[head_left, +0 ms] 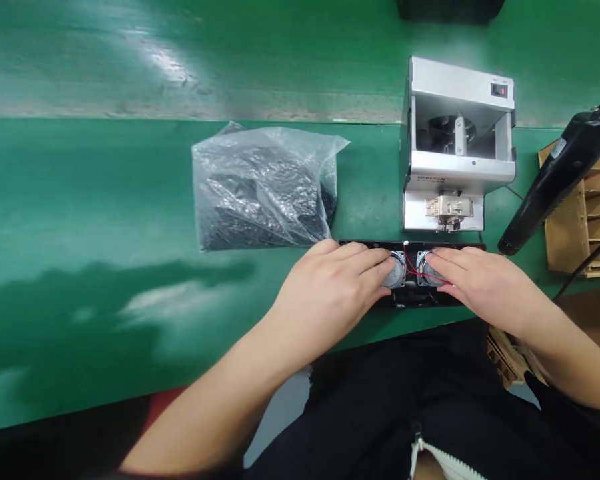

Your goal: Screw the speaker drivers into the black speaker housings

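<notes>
A long black housing [411,298] lies on the green bench close to my body. Two round grey speakers [396,273] sit side by side in its middle. My left hand [335,283] has its fingers and thumb closed about the left speaker. Around the right speaker [432,276], the fingers and thumb of my right hand [493,283] are pressed in the same way. Thin red wires [413,269] run between the two, and a small white plug [406,243] rests at the housing's far edge. Both ends of the housing are partly hidden under my hands.
A silver screw feeder [457,167] with a lit switch stands just beyond the housing. Left of it lies a clear plastic bag [265,190] of dark parts. At the right, a black electric screwdriver [560,180] hangs before a divided cardboard box [595,200].
</notes>
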`<move>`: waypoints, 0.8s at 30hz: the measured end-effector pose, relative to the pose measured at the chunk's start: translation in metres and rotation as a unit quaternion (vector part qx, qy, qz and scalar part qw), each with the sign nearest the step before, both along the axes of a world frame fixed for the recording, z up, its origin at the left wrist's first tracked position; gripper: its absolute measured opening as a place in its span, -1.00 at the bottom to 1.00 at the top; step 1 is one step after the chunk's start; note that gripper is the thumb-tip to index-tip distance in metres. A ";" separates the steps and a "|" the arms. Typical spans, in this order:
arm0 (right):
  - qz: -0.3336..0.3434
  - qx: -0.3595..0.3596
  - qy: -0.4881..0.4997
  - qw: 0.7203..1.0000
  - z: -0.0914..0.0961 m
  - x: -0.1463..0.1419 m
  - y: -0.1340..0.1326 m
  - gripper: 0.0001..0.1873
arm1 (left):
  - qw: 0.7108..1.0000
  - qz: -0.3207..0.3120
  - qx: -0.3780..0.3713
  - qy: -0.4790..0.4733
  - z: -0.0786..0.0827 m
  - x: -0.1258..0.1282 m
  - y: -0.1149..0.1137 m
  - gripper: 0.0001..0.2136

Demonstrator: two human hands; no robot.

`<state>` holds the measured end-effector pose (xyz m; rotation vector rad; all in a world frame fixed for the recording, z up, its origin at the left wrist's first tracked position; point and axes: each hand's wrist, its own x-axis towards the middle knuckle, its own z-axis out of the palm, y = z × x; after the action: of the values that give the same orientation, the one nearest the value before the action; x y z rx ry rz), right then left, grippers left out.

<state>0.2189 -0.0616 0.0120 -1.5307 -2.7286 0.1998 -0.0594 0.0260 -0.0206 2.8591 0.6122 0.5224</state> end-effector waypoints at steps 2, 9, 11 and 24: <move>0.003 0.001 -0.005 1.000 0.001 0.000 0.001 -0.60 | 1.000 0.001 -0.002 0.001 0.000 0.000 0.000 -0.80; 0.037 0.002 0.000 0.999 0.002 0.003 0.008 -0.57 | 1.000 0.013 -0.021 0.013 0.003 0.001 0.001 -0.85; 0.041 0.004 0.001 0.999 0.003 0.003 0.009 -0.55 | 0.999 0.014 -0.027 0.017 0.004 0.001 0.001 -0.85; 0.042 -0.005 0.000 0.999 0.002 0.003 0.009 -0.60 | 0.999 -0.005 -0.038 -0.013 0.001 -0.001 0.005 -0.80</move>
<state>0.2222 -0.0527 0.0145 -1.4188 -2.7986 0.2160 -0.0607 0.0309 -0.0196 2.7790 0.6000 0.5223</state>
